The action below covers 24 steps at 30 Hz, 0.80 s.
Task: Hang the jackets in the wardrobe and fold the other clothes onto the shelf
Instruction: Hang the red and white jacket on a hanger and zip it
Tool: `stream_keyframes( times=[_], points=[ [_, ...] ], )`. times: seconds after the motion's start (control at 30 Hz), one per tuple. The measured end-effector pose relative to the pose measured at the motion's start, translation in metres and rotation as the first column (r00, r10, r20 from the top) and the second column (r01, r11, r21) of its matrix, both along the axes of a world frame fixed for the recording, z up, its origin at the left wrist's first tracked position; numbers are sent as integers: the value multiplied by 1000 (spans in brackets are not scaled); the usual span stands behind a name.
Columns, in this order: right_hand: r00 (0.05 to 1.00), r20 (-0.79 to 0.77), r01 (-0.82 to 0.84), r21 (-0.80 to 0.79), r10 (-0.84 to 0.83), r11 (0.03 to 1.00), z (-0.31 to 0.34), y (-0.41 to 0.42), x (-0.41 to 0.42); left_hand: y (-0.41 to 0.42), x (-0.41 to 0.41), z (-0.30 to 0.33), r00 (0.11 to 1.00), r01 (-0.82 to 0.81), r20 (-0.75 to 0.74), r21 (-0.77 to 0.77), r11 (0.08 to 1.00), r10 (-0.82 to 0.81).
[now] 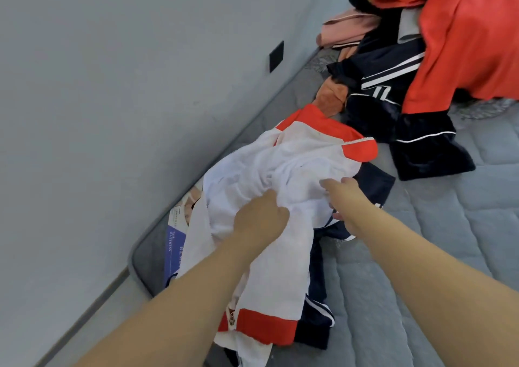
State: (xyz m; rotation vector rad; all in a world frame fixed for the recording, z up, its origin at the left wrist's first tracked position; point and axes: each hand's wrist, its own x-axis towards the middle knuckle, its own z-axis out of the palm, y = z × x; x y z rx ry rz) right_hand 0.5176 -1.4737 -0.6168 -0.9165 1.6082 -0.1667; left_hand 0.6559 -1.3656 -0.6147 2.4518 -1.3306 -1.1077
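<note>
A plain grey wall [118,91] is filling the left half of the view, with a small dark plate [276,56] set into it. Against its foot a grey quilted mattress [438,240] is lying, taking up the right and lower part of the scene, and a printed label [176,236] in blue and white is showing on the mattress edge beside the wall.

At the top right a heap of clothes is sitting on the mattress: a large red garment [466,43] is draping over a dark navy garment with white stripes [393,108], with a pink piece [345,29] and an orange piece [331,99] poking out on the wall side.

Nearer the person, a white jacket with red panels [280,158] is lying crumpled on the mattress close to the wall, its white zip edge showing near the red collar. It is spreading over another navy garment [317,310] with white stripes, which is showing at its right and lower sides. A red band with a small badge is crossing the jacket's near end.

Both bare arms are reaching forward from the bottom of the view. The left hand [261,217] is bunching the jacket's white cloth, its fingers curled into the fabric. The right hand [344,198] is taking hold of the white cloth just beside it, thumb on top and fingers tucked under the edge, pinching the fabric where it meets the navy garment.
</note>
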Motion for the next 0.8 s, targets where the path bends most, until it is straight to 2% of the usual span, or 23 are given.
stream_keyframes(
  times=[0.07, 0.1, 0.17, 0.2, 0.23, 0.27, 0.3, 0.33, 0.37, 0.4, 0.43, 0.5, 0.6, 0.7, 0.8],
  points=[
    [982, -37, 188, 56, -187, 980, 2, -14, 10, 19, -11, 25, 960, 223, -170, -5, 975, -221],
    [968, -74, 245, 69, -240, 967, 3, -21, 13, 28, -16, 40, 893, 357, -304, 31, 934, -331],
    [962, -91, 265, 98, -257, 959, 4, -26, 15, 35, -16, 63, 695, 637, -535, 148, 757, -480],
    [971, -82, 231, 108, -223, 967, 5, -25, 15, 31, -10, 69, 640, 711, -591, 210, 671, -492],
    [981, -83, 182, 98, -174, 978, 4, -23, 15, 21, 0, 70, 655, 713, -579, 260, 651, -486],
    [987, -93, 141, 68, -134, 988, 1, -20, 14, 6, 13, 67, 732, 642, -490, 264, 719, -473],
    [990, -88, 117, 31, -114, 993, -3, -18, 11, -12, 27, 59, 852, 489, -321, 210, 846, -413],
    [990, -68, 122, 8, -122, 992, -4, -15, 7, -32, 42, 50, 954, 286, -121, 91, 954, -275],
    [988, -46, 148, 4, -147, 989, -2, -13, 3, -51, 55, 40, 996, 90, 20, -42, 995, -90],
    [986, -26, 166, 21, -165, 986, 1, -13, -1, -68, 67, 29, 995, -41, 88, -132, 990, 53],
    [983, 9, 180, 50, -181, 982, 4, -12, -6, -82, 77, 16, 985, -105, 121, -150, 983, 123],
    [965, 135, 211, 105, -224, 972, 7, -15, -15, -102, 88, -8, 976, -118, 181, -41, 992, 124],
    [894, 313, 288, 147, -320, 946, 7, -21, -18, -112, 95, -44, 971, -79, 237, 158, 984, 40],
    [871, 305, 377, 89, -385, 922, 11, -21, -6, -105, 95, -63, 963, 15, 263, 165, 986, -59],
    [865, 298, 414, 29, -403, 910, 23, -12, 6, -88, 98, -63, 937, -86, 347, 116, 989, 40]
  ],
)
